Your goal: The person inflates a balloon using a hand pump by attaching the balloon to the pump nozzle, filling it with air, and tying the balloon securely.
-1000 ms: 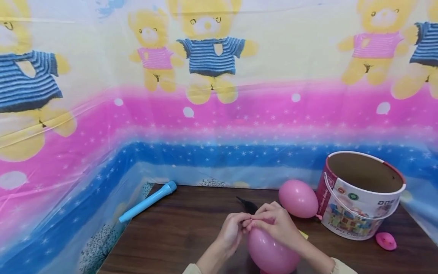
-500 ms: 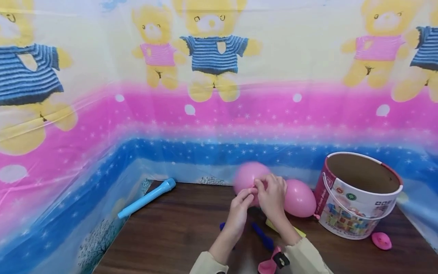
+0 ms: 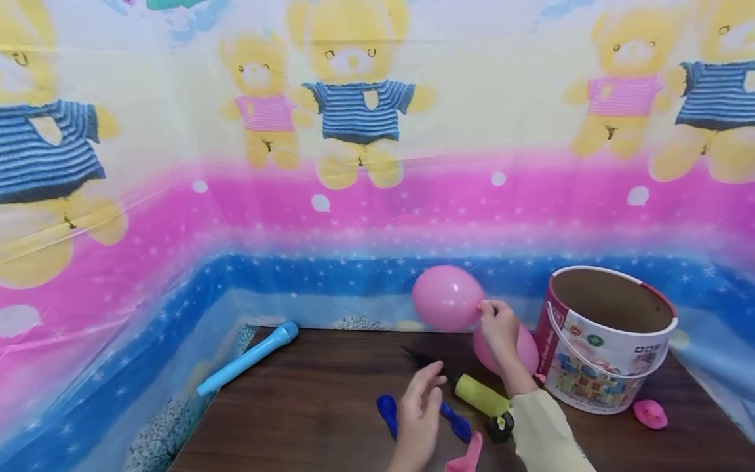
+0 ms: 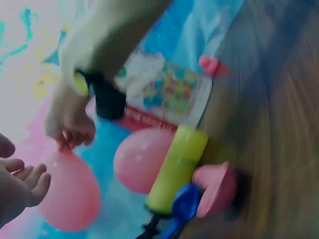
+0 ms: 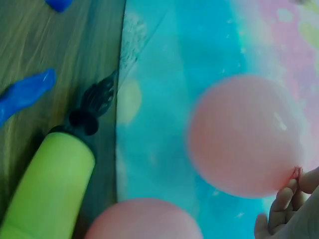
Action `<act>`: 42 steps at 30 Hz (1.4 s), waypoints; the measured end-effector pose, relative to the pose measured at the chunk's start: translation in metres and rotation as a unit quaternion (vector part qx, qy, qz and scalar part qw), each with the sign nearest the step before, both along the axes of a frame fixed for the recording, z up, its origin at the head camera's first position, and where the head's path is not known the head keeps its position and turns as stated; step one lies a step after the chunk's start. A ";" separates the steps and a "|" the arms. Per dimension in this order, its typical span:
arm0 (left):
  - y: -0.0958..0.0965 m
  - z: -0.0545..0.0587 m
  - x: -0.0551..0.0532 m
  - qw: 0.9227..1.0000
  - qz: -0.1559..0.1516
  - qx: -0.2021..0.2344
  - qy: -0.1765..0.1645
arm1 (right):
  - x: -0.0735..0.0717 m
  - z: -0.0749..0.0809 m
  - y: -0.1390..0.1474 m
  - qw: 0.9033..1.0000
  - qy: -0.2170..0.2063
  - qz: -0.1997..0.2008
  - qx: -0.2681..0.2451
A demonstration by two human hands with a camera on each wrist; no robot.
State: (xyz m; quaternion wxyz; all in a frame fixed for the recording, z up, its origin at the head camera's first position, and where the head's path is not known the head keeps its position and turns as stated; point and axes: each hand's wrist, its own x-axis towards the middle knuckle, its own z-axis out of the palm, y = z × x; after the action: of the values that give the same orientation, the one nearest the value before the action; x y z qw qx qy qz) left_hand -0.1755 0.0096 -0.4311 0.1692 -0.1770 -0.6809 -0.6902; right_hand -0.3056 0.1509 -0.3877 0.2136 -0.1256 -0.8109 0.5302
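My right hand (image 3: 500, 330) pinches the knotted neck of an inflated pink balloon (image 3: 447, 297), raised over the back of the table. In the right wrist view the thumb and fingertips meet at the balloon's neck (image 5: 297, 172). My left hand (image 3: 420, 414) is apart from it, lower and nearer, fingers loosely bent with nothing in them. Around the left hand lie limp blue balloons (image 3: 387, 413) and a limp pink balloon (image 3: 467, 457). A yellow-green balloon pump (image 3: 480, 394) with a black nozzle rests between the hands. Partly behind my right hand sits a second inflated pink balloon (image 3: 527, 349).
A large open bucket (image 3: 611, 351) with a white handle stands at the right, a small pink toy (image 3: 651, 414) in front of it. A light blue tube (image 3: 248, 358) lies at the table's left edge. Printed cloth (image 3: 366, 223) hangs behind the table (image 3: 283, 419).
The pink balloon went from close in front, under both hands, up to the back of the table. My left hand let go of its neck and drew back; the right keeps hold.
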 end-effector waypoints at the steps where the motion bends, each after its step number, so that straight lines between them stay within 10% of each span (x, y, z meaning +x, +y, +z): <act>1: -0.002 0.001 -0.003 1.000 -0.001 -0.001 0.006 | 0.002 -0.001 -0.002 1.000 0.004 0.013 0.028; 7: -0.013 0.024 -0.038 0.985 0.066 -0.111 0.114 | 0.021 -0.004 -0.032 0.987 0.019 0.156 0.030; 12: -0.023 0.023 -0.062 0.920 0.203 -0.282 0.180 | 0.039 -0.002 -0.050 0.970 0.023 0.241 0.008; 16: -0.032 0.020 -0.070 0.880 0.239 -0.367 0.182 | 0.046 0.000 -0.053 0.963 0.031 0.267 -0.006; 23: -0.033 0.034 -0.068 0.909 0.150 -0.361 0.143 | 0.046 0.003 -0.047 0.974 0.053 0.214 -0.059; 34: -0.032 0.035 -0.055 0.925 0.093 -0.354 0.098 | 0.003 0.011 -0.032 0.987 0.062 0.062 -0.134; 42: -0.042 0.031 -0.057 0.941 0.103 -0.317 0.052 | 0.009 0.008 -0.037 0.984 0.019 0.137 -0.109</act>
State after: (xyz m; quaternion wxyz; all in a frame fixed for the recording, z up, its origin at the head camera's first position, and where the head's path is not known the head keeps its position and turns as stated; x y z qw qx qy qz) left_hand -0.2327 -0.0328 -0.3999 0.2099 -0.1863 -0.8692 -0.4070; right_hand -0.2961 0.1135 -0.3800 0.1395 -0.0257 -0.7538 0.6417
